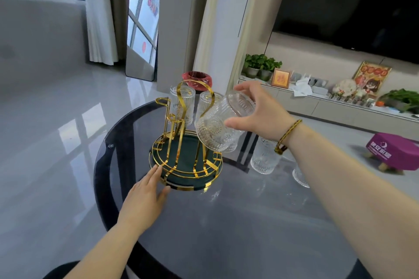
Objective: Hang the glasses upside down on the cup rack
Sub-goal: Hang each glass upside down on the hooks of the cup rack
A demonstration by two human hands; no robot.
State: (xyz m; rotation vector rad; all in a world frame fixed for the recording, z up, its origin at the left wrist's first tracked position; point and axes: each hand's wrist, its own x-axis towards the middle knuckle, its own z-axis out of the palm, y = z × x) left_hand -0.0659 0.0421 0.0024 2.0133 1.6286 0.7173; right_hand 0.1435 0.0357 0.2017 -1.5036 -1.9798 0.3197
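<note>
A round dark glass table (226, 222) in a living room holds a gold cup rack (181, 142) at centre. The left hand (145, 197), fingers flat and spread, presses the rack's base at 7 o'clock. The right hand (256, 113) grips a ribbed glass (222, 124), tilted, at the rack's 2 o'clock. Another glass (264, 158) stands at 3 o'clock.

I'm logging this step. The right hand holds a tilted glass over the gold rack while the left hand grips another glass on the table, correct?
Not quite. In the head view the left hand holds no glass; it rests open against the rim of the gold rack. The right hand does hold a tilted glass over the rack.
</note>
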